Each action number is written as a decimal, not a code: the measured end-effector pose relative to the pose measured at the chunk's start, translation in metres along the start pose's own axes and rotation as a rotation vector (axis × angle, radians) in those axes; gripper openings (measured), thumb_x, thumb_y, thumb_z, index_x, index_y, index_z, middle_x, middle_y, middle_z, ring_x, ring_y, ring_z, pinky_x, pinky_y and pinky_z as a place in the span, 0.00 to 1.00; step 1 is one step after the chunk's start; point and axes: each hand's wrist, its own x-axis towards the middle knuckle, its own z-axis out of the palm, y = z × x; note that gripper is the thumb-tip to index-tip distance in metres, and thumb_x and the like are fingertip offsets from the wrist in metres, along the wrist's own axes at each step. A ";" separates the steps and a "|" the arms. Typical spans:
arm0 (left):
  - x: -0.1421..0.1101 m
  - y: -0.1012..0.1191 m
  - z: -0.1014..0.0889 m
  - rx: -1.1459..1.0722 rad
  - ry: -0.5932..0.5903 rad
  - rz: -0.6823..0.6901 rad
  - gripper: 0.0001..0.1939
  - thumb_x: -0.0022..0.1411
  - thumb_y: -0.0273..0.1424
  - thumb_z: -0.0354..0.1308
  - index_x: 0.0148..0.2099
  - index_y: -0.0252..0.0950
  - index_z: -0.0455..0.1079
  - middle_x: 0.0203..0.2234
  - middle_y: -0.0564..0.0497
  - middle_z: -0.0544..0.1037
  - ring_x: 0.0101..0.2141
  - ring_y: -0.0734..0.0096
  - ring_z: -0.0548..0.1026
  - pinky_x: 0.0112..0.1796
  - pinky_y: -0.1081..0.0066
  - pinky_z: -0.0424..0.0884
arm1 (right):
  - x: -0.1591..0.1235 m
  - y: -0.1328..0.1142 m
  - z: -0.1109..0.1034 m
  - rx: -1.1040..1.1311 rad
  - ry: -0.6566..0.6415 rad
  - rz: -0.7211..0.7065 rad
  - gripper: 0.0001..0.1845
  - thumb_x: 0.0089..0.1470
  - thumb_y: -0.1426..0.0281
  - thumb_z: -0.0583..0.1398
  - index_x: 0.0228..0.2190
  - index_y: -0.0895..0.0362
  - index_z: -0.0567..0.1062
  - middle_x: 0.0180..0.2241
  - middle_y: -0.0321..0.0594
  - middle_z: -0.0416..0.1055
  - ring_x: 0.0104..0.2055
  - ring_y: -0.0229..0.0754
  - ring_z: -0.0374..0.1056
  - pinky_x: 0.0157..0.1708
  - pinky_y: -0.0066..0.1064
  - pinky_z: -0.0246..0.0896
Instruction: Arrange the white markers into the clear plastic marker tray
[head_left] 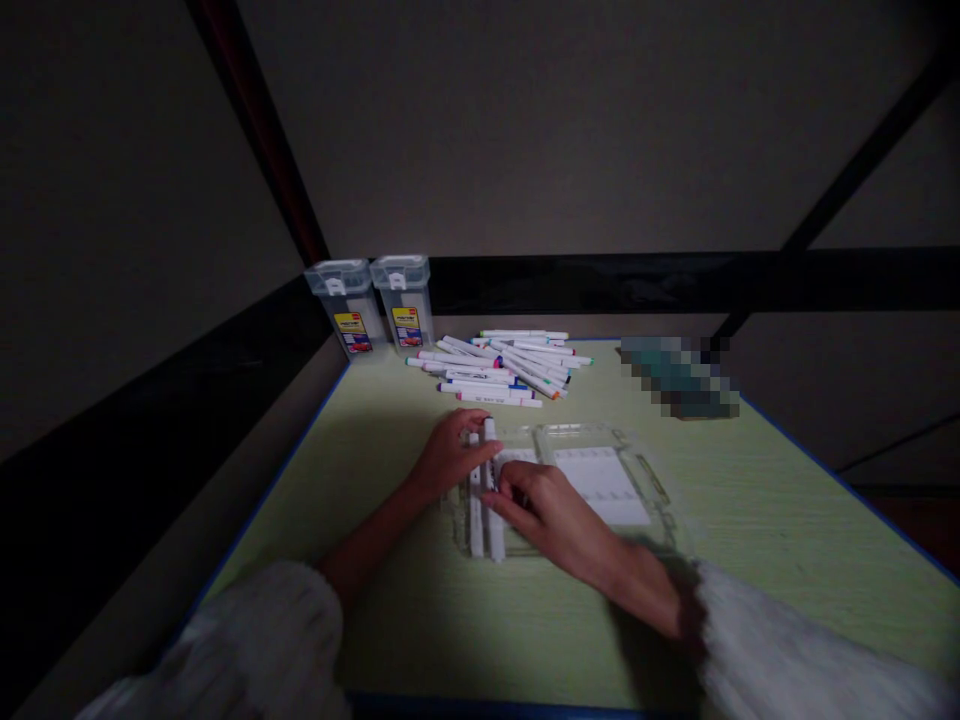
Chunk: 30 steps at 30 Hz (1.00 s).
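A clear plastic marker case point(551, 432) lies spread open on the table in front of me. A white marker point(496, 535) stands over its left half, pointing away from me. The far end of this marker is between the thumb and fingers of my left hand point(451, 452). From the right, the closed fingers of my right hand point(544, 503) grip the same marker around its middle. Just left of it, a second white marker point(476, 525) lies parallel in the case. My hands hide part of the case's left half.
Several white markers point(499, 365) with coloured ends lie in a loose pile beyond the case. Two clear lidded boxes point(346, 310) stand at the back left. A blurred-out flat object point(679, 378) rests at the back right of the pale green table point(420, 640).
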 end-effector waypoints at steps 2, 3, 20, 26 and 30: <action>0.000 0.002 -0.001 -0.004 -0.006 -0.009 0.20 0.43 0.27 0.60 0.41 0.30 0.66 0.37 0.44 0.73 0.37 0.67 0.71 0.41 0.66 0.66 | -0.001 -0.001 -0.002 -0.044 -0.020 -0.020 0.13 0.54 0.65 0.53 0.20 0.57 0.60 0.21 0.33 0.60 0.23 0.35 0.57 0.24 0.26 0.48; 0.000 0.003 -0.001 -0.008 -0.009 -0.012 0.20 0.43 0.27 0.60 0.42 0.29 0.66 0.37 0.44 0.73 0.38 0.67 0.71 0.41 0.67 0.66 | -0.002 -0.002 -0.002 -0.071 -0.030 -0.037 0.13 0.53 0.65 0.53 0.20 0.57 0.61 0.21 0.34 0.61 0.23 0.35 0.57 0.24 0.26 0.48; 0.001 0.009 -0.003 -0.095 -0.045 -0.066 0.18 0.42 0.25 0.60 0.40 0.31 0.67 0.35 0.46 0.74 0.38 0.66 0.72 0.40 0.68 0.67 | -0.011 -0.015 -0.005 -0.299 -0.184 -0.150 0.22 0.42 0.55 0.59 0.32 0.60 0.68 0.30 0.41 0.66 0.30 0.42 0.63 0.28 0.29 0.55; 0.001 0.011 -0.003 -0.073 -0.035 -0.084 0.19 0.42 0.25 0.59 0.41 0.30 0.67 0.36 0.44 0.74 0.38 0.65 0.71 0.40 0.68 0.67 | -0.011 -0.013 -0.003 -0.306 -0.194 -0.158 0.19 0.47 0.57 0.57 0.32 0.61 0.68 0.31 0.41 0.67 0.30 0.40 0.63 0.29 0.29 0.55; 0.001 0.012 -0.003 -0.076 -0.042 -0.085 0.19 0.42 0.25 0.59 0.41 0.29 0.67 0.36 0.44 0.74 0.38 0.65 0.71 0.41 0.67 0.67 | -0.012 -0.014 -0.004 -0.313 -0.196 -0.170 0.18 0.47 0.58 0.56 0.30 0.61 0.69 0.30 0.41 0.66 0.30 0.40 0.63 0.29 0.29 0.55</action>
